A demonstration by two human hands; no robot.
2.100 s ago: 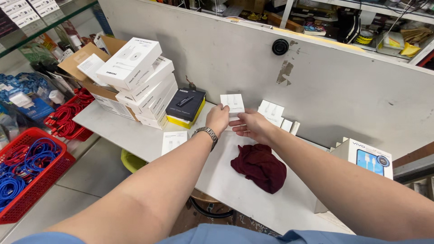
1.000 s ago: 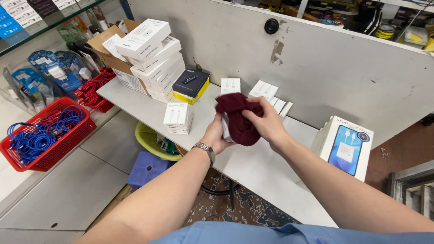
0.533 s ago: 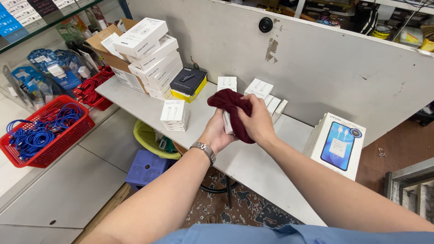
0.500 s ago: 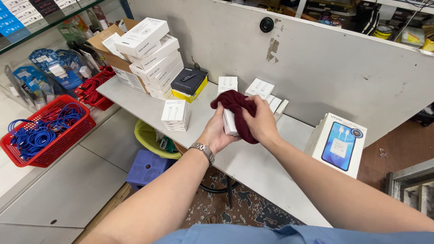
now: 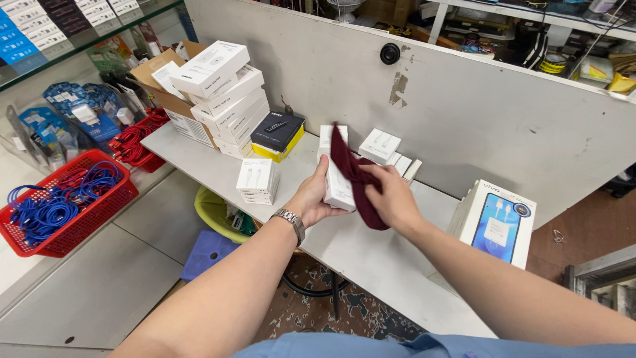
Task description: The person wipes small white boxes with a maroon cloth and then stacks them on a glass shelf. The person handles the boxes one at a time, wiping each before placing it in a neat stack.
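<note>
Two hands are working one white box [image 5: 338, 182] above the bench [image 5: 371, 258]. Left hand [image 5: 311, 199] is gripping it while right hand [image 5: 391, 195] is pressing a maroon cloth [image 5: 354, 179] on it. Wiping seems underway; next calls for turning the box.

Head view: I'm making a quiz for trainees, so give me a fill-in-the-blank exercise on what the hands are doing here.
1. The left hand holds a small white ____.
2. The right hand presses a dark red ____ against that box.
3. The blue cables lie in a ____ basket.
4. A watch sits on the ____ wrist.

Missing words: box; cloth; red; left
</note>
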